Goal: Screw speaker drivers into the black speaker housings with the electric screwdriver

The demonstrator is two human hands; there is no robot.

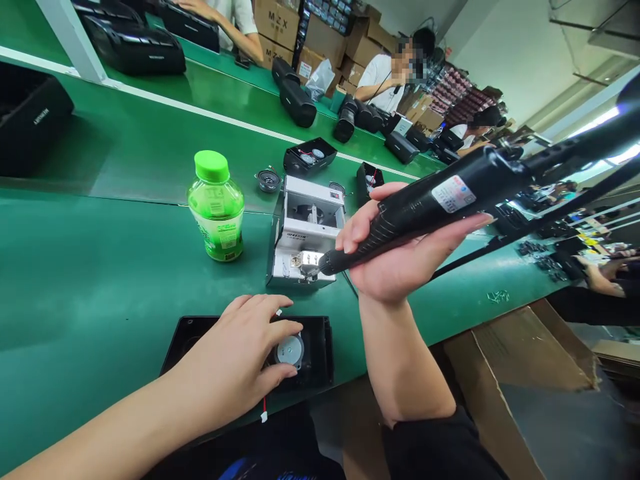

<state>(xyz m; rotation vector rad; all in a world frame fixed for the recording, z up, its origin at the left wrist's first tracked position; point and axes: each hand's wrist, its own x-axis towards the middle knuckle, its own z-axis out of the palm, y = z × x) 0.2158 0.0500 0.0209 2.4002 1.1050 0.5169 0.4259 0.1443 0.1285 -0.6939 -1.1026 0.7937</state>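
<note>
My right hand point(395, 257) grips a black electric screwdriver point(425, 207) with a white label. Its tip points down-left and meets the metal outlet at the front of a grey-white screw feeder point(313, 233). On the bench edge lies a black speaker housing point(315, 340). My left hand point(260, 350) rests over it, fingers spread around a round silver speaker driver point(290, 350) set in the housing. A red wire ending in a white connector point(264, 417) hangs out below that hand. Part of the housing is hidden under my left hand and forearm.
A green-capped bottle point(216, 207) stands left of the feeder. Behind it are a loose speaker driver point(269, 180) and an open speaker housing point(310, 155). Black speakers point(135, 50) line the far bench, where people work. A cardboard box point(525, 360) stands at right.
</note>
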